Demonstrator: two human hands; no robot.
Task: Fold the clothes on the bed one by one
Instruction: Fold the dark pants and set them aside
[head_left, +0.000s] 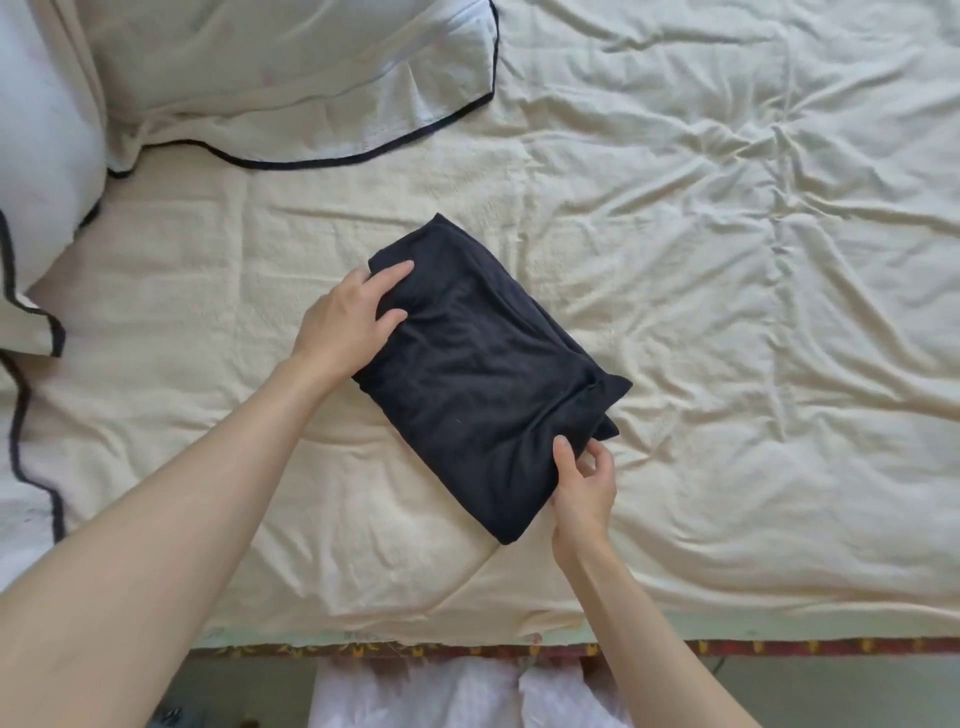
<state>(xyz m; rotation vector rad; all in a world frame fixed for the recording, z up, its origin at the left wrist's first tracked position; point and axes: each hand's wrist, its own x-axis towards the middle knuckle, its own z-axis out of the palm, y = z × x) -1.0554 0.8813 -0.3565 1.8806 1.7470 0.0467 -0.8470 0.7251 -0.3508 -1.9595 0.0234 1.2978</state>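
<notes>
Pillows (291, 78) far left of folded black garment (478, 374); rumpled cream bedspread (727, 260) around.

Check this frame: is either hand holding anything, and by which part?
Both are on the folded black garment. The left hand rests on its far-left corner, fingers fairly straight. The right hand grips its near-right edge, beside a small protruding flap.

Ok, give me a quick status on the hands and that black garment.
Left hand flat on the garment, fingers straight. Right hand pinching its near edge. Garment folded into a compact rectangle on the bed. Nothing in the way.
</notes>
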